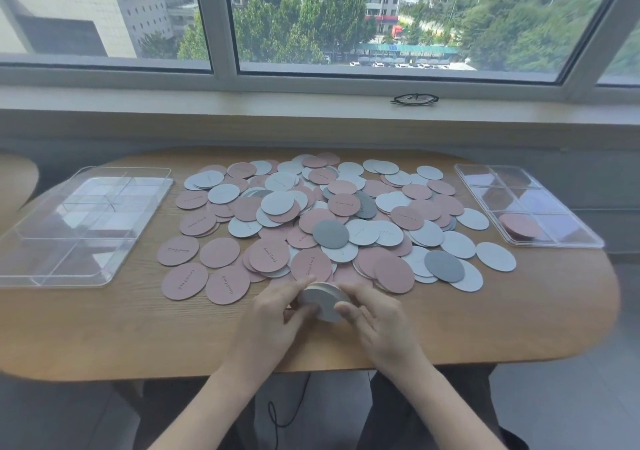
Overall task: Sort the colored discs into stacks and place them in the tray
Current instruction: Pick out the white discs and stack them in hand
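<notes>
While the left hand (277, 314) and right hand (372, 321) clasp a pale disc stack (323, 302), its face tilts toward five o'clock above the wooden tabletop (138, 338); windowsill (242, 103) at twelve o'clock.

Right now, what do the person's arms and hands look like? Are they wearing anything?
Both the left hand and the right hand are bare: no gloves, rings, watch or bracelets show. The forearms are bare too, with no sleeves in view up to the picture's bottom edge. The fingernails look short and unpainted. Nothing is marked or written on them.
</notes>
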### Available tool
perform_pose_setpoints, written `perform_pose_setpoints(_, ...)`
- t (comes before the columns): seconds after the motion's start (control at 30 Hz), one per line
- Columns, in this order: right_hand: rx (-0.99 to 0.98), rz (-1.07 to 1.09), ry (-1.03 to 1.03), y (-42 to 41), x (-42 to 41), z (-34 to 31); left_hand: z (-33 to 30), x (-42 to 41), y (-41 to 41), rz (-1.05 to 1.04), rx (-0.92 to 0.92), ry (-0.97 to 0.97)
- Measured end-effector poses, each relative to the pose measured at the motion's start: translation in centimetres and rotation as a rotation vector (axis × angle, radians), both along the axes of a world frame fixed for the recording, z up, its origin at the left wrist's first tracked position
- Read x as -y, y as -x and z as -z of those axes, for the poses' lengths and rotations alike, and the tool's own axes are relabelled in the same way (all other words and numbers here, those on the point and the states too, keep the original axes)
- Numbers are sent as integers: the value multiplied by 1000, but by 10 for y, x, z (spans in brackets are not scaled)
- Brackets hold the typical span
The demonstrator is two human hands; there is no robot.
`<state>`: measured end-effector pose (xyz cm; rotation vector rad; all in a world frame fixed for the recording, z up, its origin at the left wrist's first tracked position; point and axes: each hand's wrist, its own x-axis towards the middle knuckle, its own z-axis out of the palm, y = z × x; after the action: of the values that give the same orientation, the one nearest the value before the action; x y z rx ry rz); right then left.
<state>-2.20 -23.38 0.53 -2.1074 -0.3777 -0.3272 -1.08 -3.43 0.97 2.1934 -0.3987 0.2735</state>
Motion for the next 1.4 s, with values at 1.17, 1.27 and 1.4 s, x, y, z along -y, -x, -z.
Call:
perform_pose_setpoints(1.17, 451, 291, 595, -108, 27, -6, -1, -3, -7, 24, -117, 30)
perform_pose_setpoints(1.27, 328, 259, 463, -98, 30, -9, -3, -3, -6, 14, -115, 31)
perform_pose_setpoints(1.4, 205, 244, 158, -67, 25, -20, -6, -2, -4, 2, -135, 56)
